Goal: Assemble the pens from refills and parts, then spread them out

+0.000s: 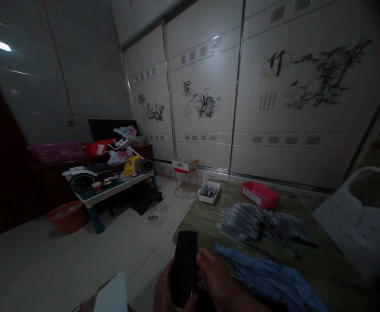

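Observation:
A dark smartphone stands nearly upright in front of me at the table's near left corner, its face black. My left hand is closed around the phone's left edge. On the other side, my right hand presses its fingers against the phone's right edge, with the thumb low on it. A crumpled blue cloth lies on the table right of my right hand. Beyond the cloth spreads a pile of slim greyish sticks that look like pens.
The green marbled table also bears a white basket of small dark pieces and a red tray. A white chair stands at right. Left are a cluttered low table, an orange basin and a stool with a box.

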`<control>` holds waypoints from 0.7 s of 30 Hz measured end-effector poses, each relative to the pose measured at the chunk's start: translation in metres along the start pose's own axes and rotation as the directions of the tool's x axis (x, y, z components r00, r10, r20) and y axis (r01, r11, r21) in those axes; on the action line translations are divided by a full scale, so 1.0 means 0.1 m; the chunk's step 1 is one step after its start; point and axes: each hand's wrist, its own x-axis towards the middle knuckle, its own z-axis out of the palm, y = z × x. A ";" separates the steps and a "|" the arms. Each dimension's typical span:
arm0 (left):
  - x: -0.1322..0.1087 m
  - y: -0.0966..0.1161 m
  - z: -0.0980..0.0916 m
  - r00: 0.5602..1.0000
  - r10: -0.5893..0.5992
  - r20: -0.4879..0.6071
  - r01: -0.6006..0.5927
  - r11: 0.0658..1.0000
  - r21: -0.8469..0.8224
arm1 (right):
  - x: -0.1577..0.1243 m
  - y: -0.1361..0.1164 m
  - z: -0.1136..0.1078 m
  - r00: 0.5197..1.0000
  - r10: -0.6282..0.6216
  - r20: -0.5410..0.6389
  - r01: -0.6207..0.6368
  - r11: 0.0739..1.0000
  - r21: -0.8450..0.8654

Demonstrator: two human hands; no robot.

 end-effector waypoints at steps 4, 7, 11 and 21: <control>-0.10 0.15 0.23 0.993 0.110 -0.044 -0.104 0.987 0.124 | -0.07 -0.14 -0.04 0.996 -0.060 -0.070 0.062 0.998 0.024; -0.16 0.22 0.36 0.991 0.132 -0.016 -0.122 0.953 0.276 | -0.09 -0.20 -0.06 0.993 -0.099 -0.071 0.102 0.994 0.033; -0.15 0.22 0.37 0.987 0.158 0.025 -0.158 0.941 0.298 | -0.10 -0.21 -0.11 0.989 -0.124 -0.086 0.129 0.990 0.056; 0.11 0.22 0.17 0.524 -0.549 0.651 0.835 0.482 -0.265 | -0.21 -0.29 -0.16 0.989 -0.146 0.017 0.143 0.982 0.126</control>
